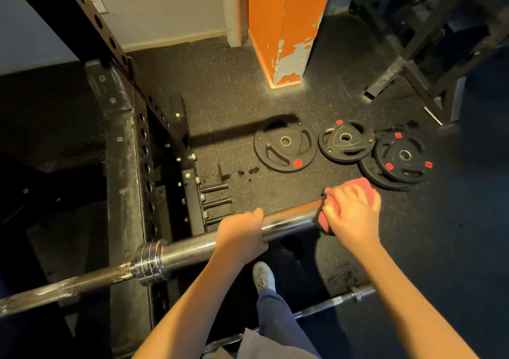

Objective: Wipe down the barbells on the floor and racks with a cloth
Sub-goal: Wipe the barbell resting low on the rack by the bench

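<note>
At the left of the frame stands a black rack [121, 165], its upright lined with round holes and its frame scuffed pale in places. A barbell [187, 251] runs across it, rising from the lower left edge toward the middle right. Its thin shaft is streaked white, and a shiny collar sits just right of the rack.

On the thick chrome sleeve, near the middle of the frame, the left hand [242, 234] grips the bar from above with the fingers curled over the far side. Below it, at the lower centre, a grey shoe [264, 276] and a blue trouser leg show.

A second barbell [316, 307] lies on the dark speckled floor [234, 83] in the lower middle, slanting up to the right.

At the right end of the sleeve, the right hand [351, 215] holds a pink cloth [358, 186] wrapped over the bar's tip, with the fingers bent round cloth and bar together. A dark-edged flap of the cloth hangs below the hand.

Beyond the hands, black weight plates lie flat on the floor. There is a large one [285, 143] and a smaller one [345, 141], and a third [402, 157] lies on top of another.

An orange pillar [286, 27] with chipped paint rises at the upper centre. A black metal frame [413, 55] fills the upper right.
</note>
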Motion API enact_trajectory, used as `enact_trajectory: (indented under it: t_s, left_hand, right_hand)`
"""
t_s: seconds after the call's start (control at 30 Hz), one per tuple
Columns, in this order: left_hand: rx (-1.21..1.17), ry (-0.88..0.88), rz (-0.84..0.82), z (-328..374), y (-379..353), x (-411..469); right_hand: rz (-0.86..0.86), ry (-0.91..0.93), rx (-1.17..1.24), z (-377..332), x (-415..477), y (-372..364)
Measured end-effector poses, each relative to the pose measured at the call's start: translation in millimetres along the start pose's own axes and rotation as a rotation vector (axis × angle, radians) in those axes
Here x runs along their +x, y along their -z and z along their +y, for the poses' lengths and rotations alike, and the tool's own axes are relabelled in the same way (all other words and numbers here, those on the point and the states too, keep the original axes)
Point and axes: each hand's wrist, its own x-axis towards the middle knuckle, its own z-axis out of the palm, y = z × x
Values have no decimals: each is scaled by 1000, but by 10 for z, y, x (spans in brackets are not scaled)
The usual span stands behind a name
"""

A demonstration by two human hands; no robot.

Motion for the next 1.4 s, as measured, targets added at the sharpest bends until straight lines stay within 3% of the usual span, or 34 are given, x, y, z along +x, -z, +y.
enact_trajectory:
  t_s: [0.1,0.17,0.27,0.33,0.4,0.47,0.57,0.63,0.8,0.9,1.0,1.07,1.2,1.3,1.4]
  left_hand:
    - [24,-14,54,13,-32,-22]
    - [25,-16,90,26,-52,-36]
    - [71,-22,162,41,-117,-78]
    - [90,-43,181,71,-143,-111]
    - [40,-11,127,60,-102,-107]
    - [-97,26,-100,-21,0,-33]
    - [-139,48,-252,-161,84,87]
    - [-147,45,-299,-175,63,105]
    - [-118,38,-179,-122,30,15]
    - [-82,19,-62,-99,-4,-62]
    - [-41,7,62,-70,-75,-131]
    - [-14,-6,151,-49,-129,-171]
    - [47,-63,273,-15,-276,-255]
    - [97,-66,333,22,-409,-311]
    - [26,11,229,43,-258,-339]
  right_hand:
    - [-97,-91,3,211,334,123]
    - [-51,-199,-18,174,404,101]
    - [49,-49,-24,-46,80,-57]
    - [25,120,27,-4,-60,-36]
    - [0,181,-9,184,59,46]
    - [-22,69,5,354,239,129]
    - [22,-105,60,247,243,144]
    - [46,-4,54,-44,77,38]
    - [-104,239,-6,-75,37,100]
    - [-92,36,-34,285,232,180]
    - [-12,-137,-45,161,188,93]
    - [54,-41,-41,-64,44,14]
    - [-34,225,-10,-58,-31,89]
    - [-81,52,-49,207,108,179]
    - [21,-104,-31,132,-6,74]
